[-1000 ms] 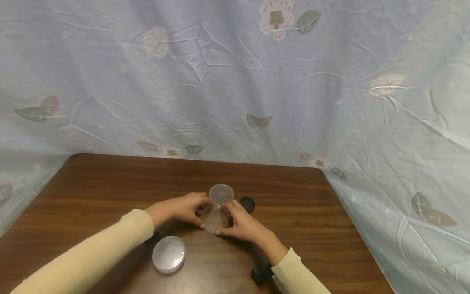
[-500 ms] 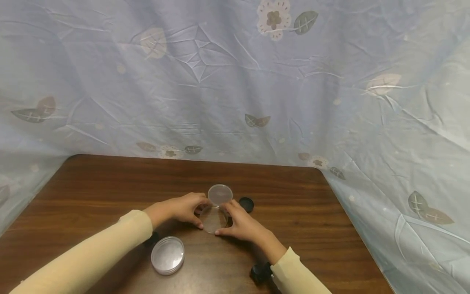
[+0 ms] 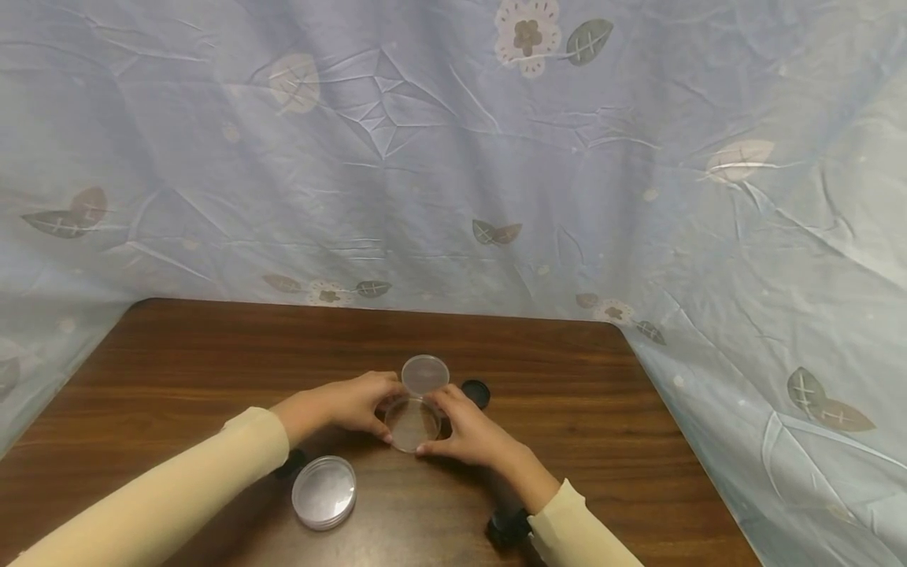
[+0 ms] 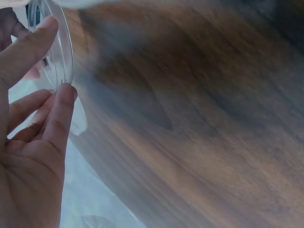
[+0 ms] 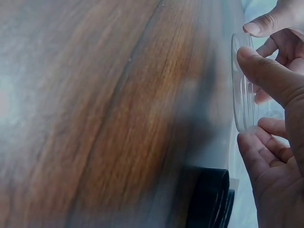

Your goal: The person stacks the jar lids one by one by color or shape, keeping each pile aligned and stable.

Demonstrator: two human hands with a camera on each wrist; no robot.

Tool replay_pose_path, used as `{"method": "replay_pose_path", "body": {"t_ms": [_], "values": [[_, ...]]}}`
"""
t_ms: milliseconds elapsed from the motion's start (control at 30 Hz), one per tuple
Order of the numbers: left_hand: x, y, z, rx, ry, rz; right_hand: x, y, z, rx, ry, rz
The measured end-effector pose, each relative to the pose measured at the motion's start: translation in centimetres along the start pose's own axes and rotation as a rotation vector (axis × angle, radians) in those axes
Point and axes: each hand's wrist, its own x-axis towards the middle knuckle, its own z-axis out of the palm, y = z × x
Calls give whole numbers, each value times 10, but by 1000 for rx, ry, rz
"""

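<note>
A clear round petri dish (image 3: 412,425) is held between both hands near the middle of the table. My left hand (image 3: 363,405) grips its left side, thumb at the near edge and fingers round the far edge. On the opposite side my right hand (image 3: 469,429) pinches the rim in the same way. Seen from the left wrist, the dish (image 4: 61,52) stands edge-on with stacked rims between thumb and fingers. The right wrist view also shows the dish (image 5: 243,95) edge-on, with fingertips at its rim. Just behind it lies another clear round piece (image 3: 425,374).
A stack of clear petri dishes (image 3: 324,492) stands at the front left, close to the left forearm. A black round cap-like piece (image 3: 477,394) sits just beyond the right hand. The brown wooden table (image 3: 602,441) ends at a patterned curtain (image 3: 425,157).
Both hands keep their grip on the petri dish in nearly the same spot. The forearms have shifted very slightly; the other items stay put.
</note>
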Motion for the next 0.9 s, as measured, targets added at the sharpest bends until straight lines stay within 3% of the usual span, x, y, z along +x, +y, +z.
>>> {"method": "replay_pose_path", "body": {"t_ms": [333,600,900], "values": [[-5,26,3,31,17,43,-22,-4,-9,9,3,-40],[-16,42,10,37,-24,-8,-41,-8,-7,16,-6,-58],[-18,50,20,49,-52,-19,-56,-7,1,32,-23,-22]]}}
